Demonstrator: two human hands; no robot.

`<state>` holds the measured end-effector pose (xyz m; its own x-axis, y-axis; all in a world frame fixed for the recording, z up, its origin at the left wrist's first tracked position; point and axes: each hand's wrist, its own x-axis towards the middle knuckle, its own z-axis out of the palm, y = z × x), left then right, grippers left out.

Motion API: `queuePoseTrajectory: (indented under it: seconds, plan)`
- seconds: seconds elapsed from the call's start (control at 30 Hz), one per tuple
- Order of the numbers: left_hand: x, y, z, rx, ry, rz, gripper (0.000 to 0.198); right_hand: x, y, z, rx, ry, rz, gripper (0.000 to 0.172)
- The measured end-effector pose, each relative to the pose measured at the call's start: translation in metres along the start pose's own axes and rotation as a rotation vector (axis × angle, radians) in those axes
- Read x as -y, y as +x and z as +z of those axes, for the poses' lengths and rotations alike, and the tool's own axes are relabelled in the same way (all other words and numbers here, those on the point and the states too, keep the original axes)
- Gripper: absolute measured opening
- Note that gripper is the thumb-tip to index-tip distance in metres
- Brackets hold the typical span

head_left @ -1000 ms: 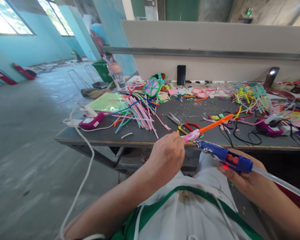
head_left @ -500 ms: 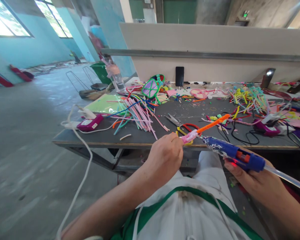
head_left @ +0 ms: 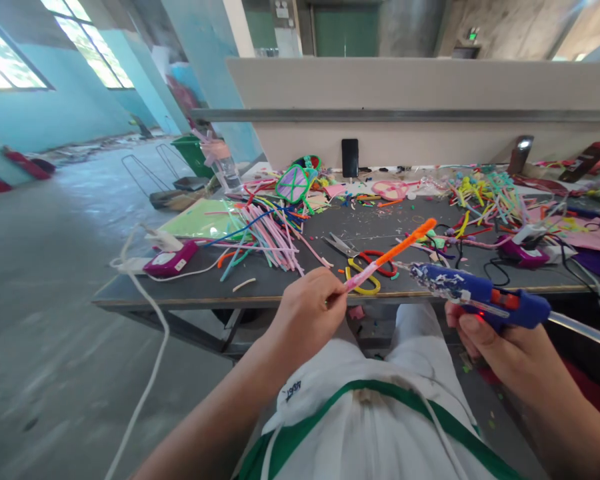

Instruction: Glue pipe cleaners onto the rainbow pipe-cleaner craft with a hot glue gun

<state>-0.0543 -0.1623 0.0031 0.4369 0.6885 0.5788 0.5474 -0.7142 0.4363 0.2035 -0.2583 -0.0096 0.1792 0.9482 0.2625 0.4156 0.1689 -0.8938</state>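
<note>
My left hand [head_left: 313, 303] is closed around the pink lower end of a pipe cleaner stick [head_left: 403, 247], whose upper part is orange. It slants up to the right over the table's front edge. In my right hand [head_left: 500, 343] is a blue hot glue gun [head_left: 475, 293], its body smeared with whitish residue. A small red light glows by my fingers, and a clear glue stick [head_left: 585, 331] sticks out of the back. The nozzle points left, a short gap from the pipe cleaner. Scissors [head_left: 363, 281] with red and yellow handles lie just behind the stick.
Pink pipe cleaners [head_left: 267, 233] lie in a bundle on the dark table [head_left: 320, 230]. Farther back are a purple-and-green craft piece [head_left: 293, 184], a phone [head_left: 350, 158] and a bottle [head_left: 225, 167]. Purple power sockets [head_left: 173, 259] trail a white cable [head_left: 157, 360]. Yellow pieces [head_left: 473, 190] are heaped at right.
My left hand and the pipe cleaner have moved left, away from the nozzle. The glue gun has shifted slightly right, so a gap now shows between them. The view has tilted slightly.
</note>
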Motion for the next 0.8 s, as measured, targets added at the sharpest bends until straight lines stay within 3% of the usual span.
queuePoseTrajectory:
  seconds: [0.2,0.37,0.47,0.63,0.8]
  plan:
    - [0.018,0.004,-0.022,-0.013,-0.166,-0.180,0.009,0.009,0.005,0.005,0.129,0.110,0.098,0.038]
    - [0.019,0.011,-0.032,0.011,-0.621,-0.569,0.011,0.022,0.010,0.020,0.175,0.030,-0.012,0.038]
    - [0.016,0.012,-0.028,-0.008,-0.802,-0.709,0.018,0.026,0.010,0.032,0.228,-0.015,-0.109,0.034]
    - [0.012,0.011,-0.017,0.037,-0.900,-0.749,0.016,0.026,0.014,0.046,0.211,-0.163,-0.183,0.037]
    - [0.012,0.012,-0.013,0.024,-0.892,-0.742,0.016,0.018,0.018,0.054,0.254,-0.173,-0.159,0.036]
